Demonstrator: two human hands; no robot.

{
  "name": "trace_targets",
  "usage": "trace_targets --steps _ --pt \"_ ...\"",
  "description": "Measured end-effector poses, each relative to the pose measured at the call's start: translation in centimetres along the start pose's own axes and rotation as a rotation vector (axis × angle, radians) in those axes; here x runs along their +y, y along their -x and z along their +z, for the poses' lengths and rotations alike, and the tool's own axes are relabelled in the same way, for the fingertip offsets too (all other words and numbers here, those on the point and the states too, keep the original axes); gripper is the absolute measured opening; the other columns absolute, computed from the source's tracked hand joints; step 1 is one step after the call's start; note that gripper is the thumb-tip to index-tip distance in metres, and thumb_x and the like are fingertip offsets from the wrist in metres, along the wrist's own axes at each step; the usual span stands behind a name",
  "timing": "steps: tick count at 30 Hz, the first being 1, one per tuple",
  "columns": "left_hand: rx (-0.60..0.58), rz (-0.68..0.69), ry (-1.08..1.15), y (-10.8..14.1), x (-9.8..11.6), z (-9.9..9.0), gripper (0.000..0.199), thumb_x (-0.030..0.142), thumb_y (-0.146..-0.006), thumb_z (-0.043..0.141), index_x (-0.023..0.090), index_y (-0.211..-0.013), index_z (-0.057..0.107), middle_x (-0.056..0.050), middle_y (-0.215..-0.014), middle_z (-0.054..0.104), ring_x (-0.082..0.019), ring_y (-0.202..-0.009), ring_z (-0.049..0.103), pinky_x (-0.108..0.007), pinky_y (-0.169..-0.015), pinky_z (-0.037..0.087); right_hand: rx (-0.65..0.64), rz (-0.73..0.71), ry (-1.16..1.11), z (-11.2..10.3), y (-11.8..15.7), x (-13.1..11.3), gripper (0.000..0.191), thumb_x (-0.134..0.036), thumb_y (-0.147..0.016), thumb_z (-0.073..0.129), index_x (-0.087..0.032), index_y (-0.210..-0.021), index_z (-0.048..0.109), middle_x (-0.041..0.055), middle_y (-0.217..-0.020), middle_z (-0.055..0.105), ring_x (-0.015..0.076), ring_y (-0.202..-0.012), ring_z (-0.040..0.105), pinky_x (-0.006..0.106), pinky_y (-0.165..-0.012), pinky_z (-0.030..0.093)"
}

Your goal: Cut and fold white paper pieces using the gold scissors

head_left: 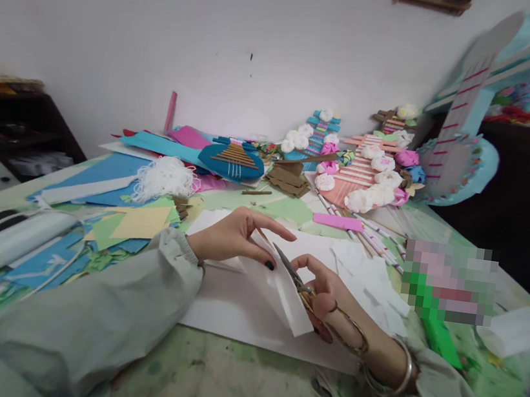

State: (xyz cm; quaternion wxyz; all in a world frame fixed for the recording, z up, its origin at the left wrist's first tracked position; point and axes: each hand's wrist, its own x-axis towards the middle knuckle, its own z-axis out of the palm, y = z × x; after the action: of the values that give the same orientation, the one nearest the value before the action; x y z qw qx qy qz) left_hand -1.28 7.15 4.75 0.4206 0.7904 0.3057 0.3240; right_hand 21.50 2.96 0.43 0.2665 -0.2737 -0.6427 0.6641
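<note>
My right hand (331, 292) is closed on a pair of scissors (291, 268) with dark blades and gold-coloured handles. Their blades point up and left, along a white paper piece (277, 290). Thumb and fingers of my left hand (225, 237) hold that piece near its upper end; the index finger stretches out above the blades. Exactly where the blades meet the paper is hard to make out. Beneath both hands lies a large white sheet (224, 317) on the table. White paper scraps (366, 277) lie just beyond my right hand.
A white string pile (164, 179), coloured paper scraps (129, 226) and a blue paper instrument (231, 160) lie left and behind. Flower-decorated paper instruments (361, 172) lean at the wall. Patterned sticks (372, 232), a green strip (437, 332) and a white roll (516, 331) lie right.
</note>
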Motion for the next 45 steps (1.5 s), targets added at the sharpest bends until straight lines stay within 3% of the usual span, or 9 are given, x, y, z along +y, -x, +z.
trace_targets --steps 6,16,22,28,32,37,45 --pt "0.013 0.084 -0.056 -0.1 0.1 0.3 0.044 0.023 -0.064 0.077 0.017 -0.107 0.068 -0.009 -0.104 0.07 -0.022 -0.099 0.064 -0.03 -0.087 0.049 0.034 0.017 0.017 0.4 0.0 -0.3 0.063 -0.068 -0.068 0.059 -0.021 -0.103 0.036 -0.0131 -0.044 0.039 0.0035 -0.029 0.03 0.015 -0.03 0.03" --pt "-0.03 -0.001 0.034 -0.1 0.4 1.0 0.046 0.023 -0.065 0.076 0.016 -0.109 0.067 -0.008 -0.096 0.071 -0.021 -0.09 0.066 -0.028 -0.077 0.052 0.031 -0.023 0.043 0.7 0.0 -0.7 0.068 -0.074 -0.067 0.055 -0.021 -0.104 0.035 -0.0112 -0.046 0.043 0.005 -0.029 0.032 0.016 -0.028 0.026" --pt "-0.014 -0.017 0.05 -0.1 0.3 0.9 0.045 0.022 -0.064 0.077 0.017 -0.107 0.068 -0.009 -0.101 0.07 -0.019 -0.082 0.067 -0.026 -0.071 0.053 0.05 0.045 0.023 0.4 -0.1 -0.2 0.062 -0.063 -0.067 0.065 -0.021 -0.103 0.037 -0.0115 -0.044 0.046 0.0035 -0.027 0.029 0.014 -0.027 0.023" --pt "-0.021 -0.029 0.152 0.0 0.7 0.8 0.046 0.021 -0.063 0.078 0.015 -0.108 0.067 -0.012 -0.11 0.067 -0.02 -0.084 0.067 -0.025 -0.068 0.054 0.06 0.0 0.052 0.3 0.0 -0.5 0.07 -0.073 -0.065 0.058 -0.019 -0.104 0.037 -0.0118 -0.042 0.043 0.0035 -0.027 0.028 0.014 -0.027 0.025" --pt "0.028 -0.042 0.31 0.1 0.3 0.4 0.044 0.023 -0.066 0.076 0.012 -0.107 0.066 -0.013 -0.093 0.071 -0.021 -0.084 0.068 -0.027 -0.069 0.054 0.103 0.002 0.087 0.2 0.0 -0.7 0.073 -0.077 -0.062 0.056 -0.02 -0.104 0.037 -0.0127 -0.042 0.041 0.0037 -0.027 0.029 0.014 -0.027 0.027" --pt "0.169 -0.081 0.346 0.3 -0.6 0.2 0.037 0.027 -0.068 0.076 0.012 -0.101 0.068 -0.009 -0.077 0.072 -0.016 -0.068 0.067 -0.021 -0.059 0.051 0.076 -0.035 0.034 0.1 0.0 -0.2 0.07 -0.074 -0.065 0.056 -0.02 -0.105 0.037 -0.0123 -0.044 0.043 0.0036 -0.028 0.03 0.014 -0.027 0.027" --pt "0.148 -0.128 0.333 0.3 -0.5 0.5 0.039 0.029 -0.067 0.077 0.012 -0.1 0.068 -0.008 -0.074 0.072 -0.016 -0.062 0.067 -0.02 -0.054 0.051 0.083 -0.033 0.08 0.1 0.1 -0.3 0.075 -0.078 -0.064 0.053 -0.019 -0.108 0.038 -0.0115 -0.046 0.04 0.0048 -0.03 0.034 0.015 -0.03 0.025"
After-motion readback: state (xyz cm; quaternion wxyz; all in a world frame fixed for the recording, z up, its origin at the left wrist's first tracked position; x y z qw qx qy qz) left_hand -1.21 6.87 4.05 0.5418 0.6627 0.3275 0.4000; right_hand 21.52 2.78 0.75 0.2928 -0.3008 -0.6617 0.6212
